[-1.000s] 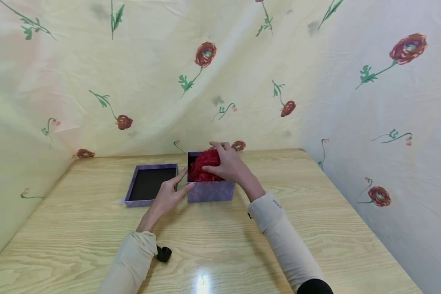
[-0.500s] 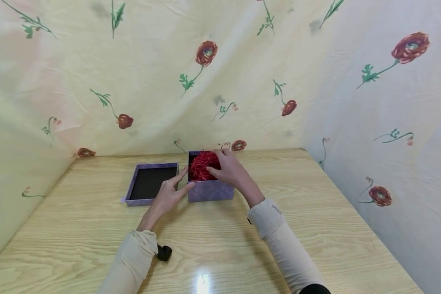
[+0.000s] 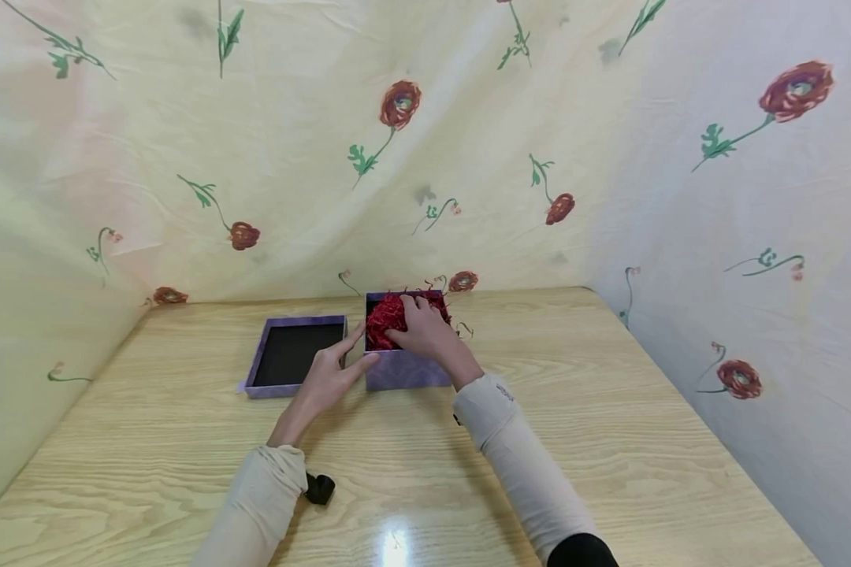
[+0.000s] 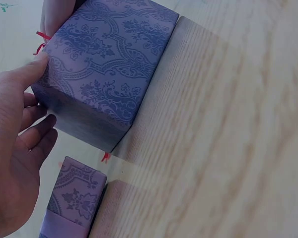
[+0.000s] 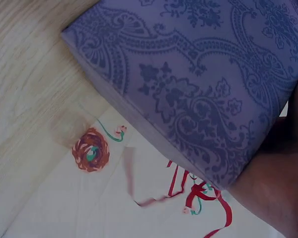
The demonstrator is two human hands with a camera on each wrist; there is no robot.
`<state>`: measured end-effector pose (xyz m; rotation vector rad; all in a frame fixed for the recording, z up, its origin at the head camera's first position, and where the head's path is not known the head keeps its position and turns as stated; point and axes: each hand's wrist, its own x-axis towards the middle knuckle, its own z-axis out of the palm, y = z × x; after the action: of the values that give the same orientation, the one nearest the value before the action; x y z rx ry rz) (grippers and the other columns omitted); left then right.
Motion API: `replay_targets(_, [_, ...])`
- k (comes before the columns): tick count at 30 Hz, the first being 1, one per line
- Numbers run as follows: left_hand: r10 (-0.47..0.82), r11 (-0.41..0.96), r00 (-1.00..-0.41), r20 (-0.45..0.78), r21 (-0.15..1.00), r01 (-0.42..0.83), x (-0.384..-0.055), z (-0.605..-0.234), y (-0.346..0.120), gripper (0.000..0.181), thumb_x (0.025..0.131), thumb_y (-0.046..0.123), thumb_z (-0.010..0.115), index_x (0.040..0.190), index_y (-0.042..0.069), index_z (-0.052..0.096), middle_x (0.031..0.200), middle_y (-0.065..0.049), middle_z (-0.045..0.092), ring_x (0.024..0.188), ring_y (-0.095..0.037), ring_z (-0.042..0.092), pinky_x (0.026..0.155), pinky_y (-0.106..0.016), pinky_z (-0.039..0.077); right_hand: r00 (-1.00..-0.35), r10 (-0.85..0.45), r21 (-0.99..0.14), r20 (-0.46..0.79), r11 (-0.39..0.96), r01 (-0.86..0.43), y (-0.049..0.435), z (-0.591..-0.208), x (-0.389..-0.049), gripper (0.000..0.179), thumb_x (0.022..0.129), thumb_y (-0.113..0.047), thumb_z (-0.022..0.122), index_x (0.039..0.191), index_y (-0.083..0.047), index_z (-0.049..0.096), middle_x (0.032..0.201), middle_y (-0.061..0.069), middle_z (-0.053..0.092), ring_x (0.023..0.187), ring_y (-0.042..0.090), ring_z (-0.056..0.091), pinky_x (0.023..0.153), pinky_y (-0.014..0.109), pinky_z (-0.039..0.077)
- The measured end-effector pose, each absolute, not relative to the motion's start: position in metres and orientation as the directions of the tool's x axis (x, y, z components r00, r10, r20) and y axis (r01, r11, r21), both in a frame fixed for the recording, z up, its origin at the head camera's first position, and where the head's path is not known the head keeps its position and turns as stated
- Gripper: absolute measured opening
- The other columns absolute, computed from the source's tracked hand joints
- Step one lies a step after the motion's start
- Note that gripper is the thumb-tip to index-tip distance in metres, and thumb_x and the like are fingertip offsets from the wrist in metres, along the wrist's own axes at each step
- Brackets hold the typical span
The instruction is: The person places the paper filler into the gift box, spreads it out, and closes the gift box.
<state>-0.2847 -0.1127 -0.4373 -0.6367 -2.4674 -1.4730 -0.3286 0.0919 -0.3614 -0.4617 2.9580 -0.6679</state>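
Note:
A purple patterned box [image 3: 407, 372] stands lidless near the back of the table, packed with red shredded paper [image 3: 383, 315]. My left hand [image 3: 324, 376] rests against its left front corner, thumb at the front rim and forefinger along the left side. In the left wrist view the thumb [image 4: 30, 72] meets the rim. My right hand [image 3: 427, 332] reaches over the front rim into the shredded paper, thumb and fingers apart with red strands around them. The box [image 5: 188, 74] hides those fingertips in the right wrist view. Strands stick out over its right and back rims.
Left of the box lies its shallow lid [image 3: 298, 354], turned up to show a black inside. The wooden table [image 3: 610, 425] stretches to both sides and in front. Flowered cloth [image 3: 291, 157] hangs close behind the box.
My right hand has moved left and a little lower over the shredded paper, and red strands now show on its right. My left hand has stayed at the box's corner.

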Motion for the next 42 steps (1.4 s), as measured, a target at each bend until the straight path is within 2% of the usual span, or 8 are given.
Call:
replay_targets(17, [0.263, 0.414, -0.883, 0.389, 0.781, 0.467, -0.285, -0.437, -0.111, 0.066, 0.103, 0.031, 0.068, 0.161, 0.015, 0.040, 0.058, -0.004, 0.047, 0.042, -0.008, 0.024, 0.054, -0.031, 0.035, -0.956, -0.268, -0.464, -0.121, 0.866, -0.184, 0.090, -0.360, -0.340, 0.077, 0.105, -0.038, 0.061, 0.163, -0.002, 0.026, 0.164, 0.027, 0.029, 0.148, 0.043, 0.032, 0.115, 0.057, 0.033])
replay_targets(26, [0.255, 0.424, -0.888, 0.383, 0.781, 0.459, -0.283, -0.437, -0.111, 0.065, 0.103, 0.031, 0.067, 0.161, 0.014, 0.040, 0.082, -0.014, 0.058, 0.042, -0.008, 0.021, 0.058, -0.033, 0.037, -0.965, -0.236, -0.415, -0.117, 0.894, -0.169, 0.085, -0.356, -0.334, 0.077, 0.105, -0.043, 0.061, 0.163, -0.005, 0.028, 0.163, 0.026, 0.031, 0.145, 0.046, 0.037, 0.112, 0.061, 0.036])
replay_targets(31, [0.253, 0.414, -0.882, 0.397, 0.780, 0.469, -0.283, -0.437, -0.112, 0.065, 0.103, 0.030, 0.068, 0.160, 0.014, 0.041, 0.119, -0.027, 0.066, 0.044, -0.009, 0.024, 0.075, -0.038, 0.046, -0.979, -0.204, -0.349, -0.021, 0.919, -0.184, 0.083, -0.348, -0.325, 0.078, 0.101, -0.050, 0.063, 0.160, -0.007, 0.037, 0.159, 0.025, 0.037, 0.143, 0.050, 0.036, 0.107, 0.066, 0.039])
replay_targets(34, [0.254, 0.403, -0.880, 0.402, 0.783, 0.474, -0.284, -0.438, -0.112, 0.065, 0.102, 0.029, 0.069, 0.160, 0.013, 0.041, 0.143, -0.026, 0.057, 0.045, -0.008, 0.024, 0.086, -0.046, 0.046, -0.982, -0.184, -0.342, 0.035, 0.922, -0.184, 0.082, -0.345, -0.324, 0.080, 0.100, -0.054, 0.064, 0.158, -0.005, 0.040, 0.156, 0.026, 0.040, 0.141, 0.051, 0.038, 0.105, 0.065, 0.042])
replay_targets(37, [0.258, 0.393, -0.878, 0.402, 0.787, 0.476, -0.283, -0.438, -0.112, 0.066, 0.102, 0.028, 0.069, 0.159, 0.012, 0.041, 0.133, -0.030, 0.061, 0.044, -0.006, 0.023, 0.089, -0.050, 0.045, -0.986, -0.160, -0.362, 0.047, 0.917, -0.166, 0.083, -0.345, -0.327, 0.081, 0.099, -0.054, 0.064, 0.158, -0.004, 0.039, 0.158, 0.027, 0.037, 0.143, 0.051, 0.035, 0.106, 0.063, 0.041])
replay_targets(38, [0.260, 0.391, -0.879, 0.399, 0.789, 0.474, -0.283, -0.438, -0.112, 0.066, 0.102, 0.028, 0.069, 0.160, 0.012, 0.041, 0.122, -0.032, 0.063, 0.042, -0.006, 0.019, 0.089, -0.050, 0.046, -0.987, -0.153, -0.372, 0.041, 0.915, -0.157, 0.083, -0.345, -0.329, 0.082, 0.100, -0.053, 0.064, 0.159, -0.003, 0.038, 0.159, 0.027, 0.035, 0.144, 0.051, 0.033, 0.107, 0.063, 0.040])
replay_targets(40, [0.260, 0.396, -0.877, 0.404, 0.784, 0.479, -0.283, -0.438, -0.112, 0.065, 0.102, 0.028, 0.069, 0.159, 0.011, 0.042, 0.130, -0.031, 0.062, 0.043, -0.004, 0.019, 0.087, -0.046, 0.045, -0.989, -0.147, -0.389, 0.018, 0.910, -0.142, 0.083, -0.347, -0.332, 0.083, 0.101, -0.052, 0.064, 0.160, -0.002, 0.035, 0.161, 0.028, 0.032, 0.146, 0.050, 0.030, 0.109, 0.063, 0.038])
replay_targets(42, [0.261, 0.402, -0.878, 0.400, 0.783, 0.476, -0.283, -0.438, -0.112, 0.065, 0.103, 0.028, 0.068, 0.160, 0.012, 0.041, 0.107, -0.029, 0.065, 0.042, -0.004, 0.020, 0.080, -0.041, 0.046, -0.989, -0.149, -0.402, -0.007, 0.906, -0.133, 0.084, -0.349, -0.335, 0.083, 0.102, -0.049, 0.063, 0.161, -0.001, 0.032, 0.161, 0.029, 0.030, 0.147, 0.049, 0.029, 0.112, 0.062, 0.035])
